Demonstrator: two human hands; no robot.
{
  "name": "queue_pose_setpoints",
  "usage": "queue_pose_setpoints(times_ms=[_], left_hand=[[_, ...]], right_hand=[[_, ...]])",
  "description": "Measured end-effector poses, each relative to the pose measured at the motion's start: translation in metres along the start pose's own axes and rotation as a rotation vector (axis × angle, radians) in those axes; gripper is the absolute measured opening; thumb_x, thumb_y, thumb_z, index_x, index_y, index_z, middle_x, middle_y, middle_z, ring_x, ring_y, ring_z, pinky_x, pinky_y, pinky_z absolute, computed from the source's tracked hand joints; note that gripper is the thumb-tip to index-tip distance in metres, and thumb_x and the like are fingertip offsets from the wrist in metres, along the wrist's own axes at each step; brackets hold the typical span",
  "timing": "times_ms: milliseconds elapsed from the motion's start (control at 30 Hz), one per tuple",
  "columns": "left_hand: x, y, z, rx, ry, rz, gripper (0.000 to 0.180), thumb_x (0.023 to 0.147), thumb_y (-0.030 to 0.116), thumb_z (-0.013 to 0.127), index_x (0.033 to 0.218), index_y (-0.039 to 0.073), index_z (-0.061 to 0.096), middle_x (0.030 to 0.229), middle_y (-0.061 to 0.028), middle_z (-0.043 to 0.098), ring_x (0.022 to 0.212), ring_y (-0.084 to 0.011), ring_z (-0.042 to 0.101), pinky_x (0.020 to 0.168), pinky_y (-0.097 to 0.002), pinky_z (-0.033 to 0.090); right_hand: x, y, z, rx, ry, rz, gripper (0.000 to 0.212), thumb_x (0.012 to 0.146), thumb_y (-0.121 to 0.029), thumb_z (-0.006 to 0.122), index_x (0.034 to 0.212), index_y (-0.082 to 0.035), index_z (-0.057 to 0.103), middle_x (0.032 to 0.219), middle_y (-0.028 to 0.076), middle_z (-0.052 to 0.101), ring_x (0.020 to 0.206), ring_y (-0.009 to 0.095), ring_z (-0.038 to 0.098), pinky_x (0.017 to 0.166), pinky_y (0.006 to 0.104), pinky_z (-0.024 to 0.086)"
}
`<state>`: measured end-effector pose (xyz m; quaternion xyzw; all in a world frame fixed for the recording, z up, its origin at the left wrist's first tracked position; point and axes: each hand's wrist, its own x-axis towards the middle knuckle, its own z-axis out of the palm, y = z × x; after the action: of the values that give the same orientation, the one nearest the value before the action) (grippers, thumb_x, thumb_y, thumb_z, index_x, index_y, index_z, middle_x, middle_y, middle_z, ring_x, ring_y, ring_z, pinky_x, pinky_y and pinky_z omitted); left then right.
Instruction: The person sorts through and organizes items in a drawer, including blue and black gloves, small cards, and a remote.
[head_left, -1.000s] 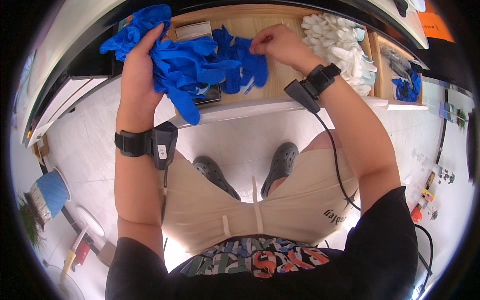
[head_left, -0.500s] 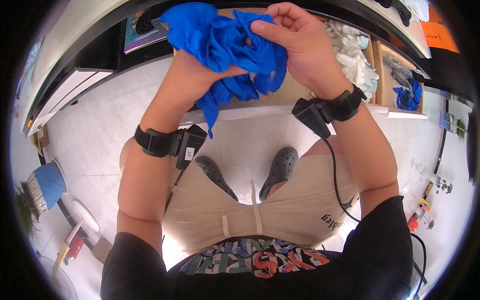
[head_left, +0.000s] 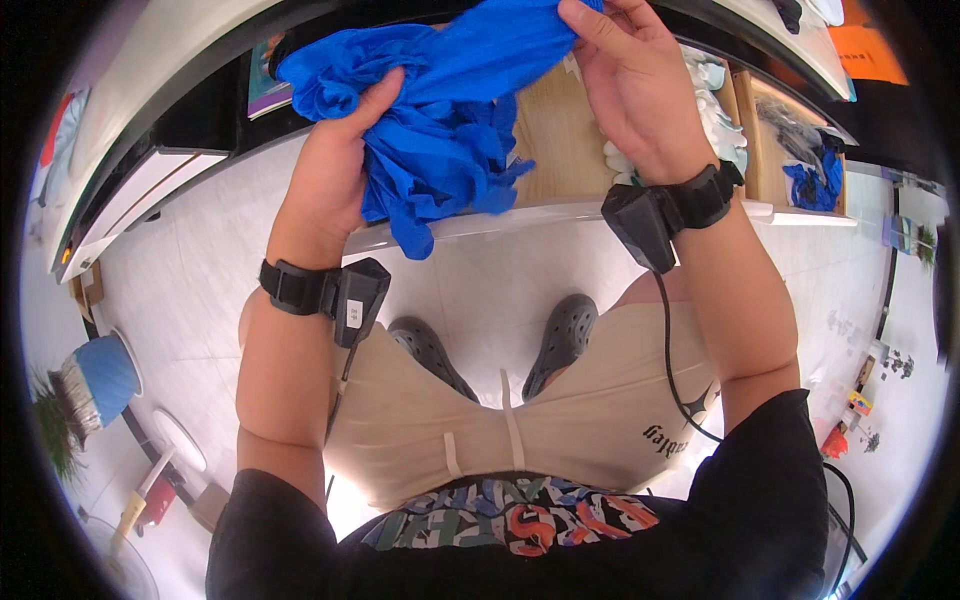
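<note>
Closed on blue at both ends: the left hand (head_left: 345,160) clasps a bunch of blue gloves (head_left: 440,150), while the right hand (head_left: 640,95) pinches one stretched end.

The left thumb lies across the gathered bunch, and the right thumb presses the drawn-out piece near the top edge, with the fingers behind it. The gloves are above the open drawer (head_left: 560,135), loose ends hanging over its front edge, and the taut part runs up and rightward between the hands. White gloves (head_left: 720,125) lie in the drawer beyond the right wrist, partly hidden by it. In the side compartment (head_left: 755,140) farther right sits a crumpled blue item (head_left: 815,185). Each wrist wears a black strap with a black device, the left one at (head_left: 360,300).
</note>
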<state>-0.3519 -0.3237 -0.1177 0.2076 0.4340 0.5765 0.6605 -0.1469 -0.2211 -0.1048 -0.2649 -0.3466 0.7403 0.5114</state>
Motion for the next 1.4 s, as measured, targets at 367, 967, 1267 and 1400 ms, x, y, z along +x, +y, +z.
queue_pose_setpoints(times_ms=[367,967,1267,1400], left_hand=[[0.003,-0.002,-0.004,0.030,-0.013,-0.002,0.039,0.095,0.026,0.061,0.126,0.003,0.056,0.121,-0.0140,0.063,0.107,-0.0276,0.064,0.093,-0.0410,0.054],[0.006,-0.023,0.004,0.287,-0.026,0.143,0.044,0.087,0.012,0.068,0.127,0.003,0.053,0.115,-0.0095,0.064,0.100,-0.0205,0.064,0.091,-0.0365,0.053],[0.000,0.011,-0.021,0.165,0.161,0.027,0.054,0.086,0.030,0.071,0.130,0.005,0.052,0.120,-0.0140,0.063,0.106,-0.0293,0.064,0.091,-0.0427,0.054],[-0.006,0.026,-0.039,0.041,0.252,-0.014,0.064,0.088,0.049,0.064,0.134,0.007,0.050,0.125,-0.0155,0.061,0.109,-0.0310,0.063,0.091,-0.0447,0.054]], right_hand=[[-0.006,0.001,-0.005,-0.122,-0.100,0.149,0.022,0.091,-0.016,0.065,0.109,-0.005,0.061,0.103,0.007,0.067,0.093,0.015,0.063,0.086,0.0299,0.051],[-0.015,0.022,0.041,-0.620,-0.323,-0.041,0.017,0.087,-0.010,0.066,0.101,-0.001,0.065,0.086,0.006,0.070,0.076,0.010,0.063,0.067,0.0238,0.051],[0.007,0.042,0.031,-0.593,-0.338,0.148,0.033,0.091,-0.021,0.063,0.121,-0.006,0.061,0.100,0.010,0.067,0.089,0.019,0.066,0.072,0.0303,0.055],[0.030,0.044,-0.004,-1.171,-0.376,0.273,0.039,0.096,-0.033,0.054,0.128,-0.009,0.059,0.116,0.011,0.065,0.111,0.022,0.061,0.099,0.0350,0.045]])
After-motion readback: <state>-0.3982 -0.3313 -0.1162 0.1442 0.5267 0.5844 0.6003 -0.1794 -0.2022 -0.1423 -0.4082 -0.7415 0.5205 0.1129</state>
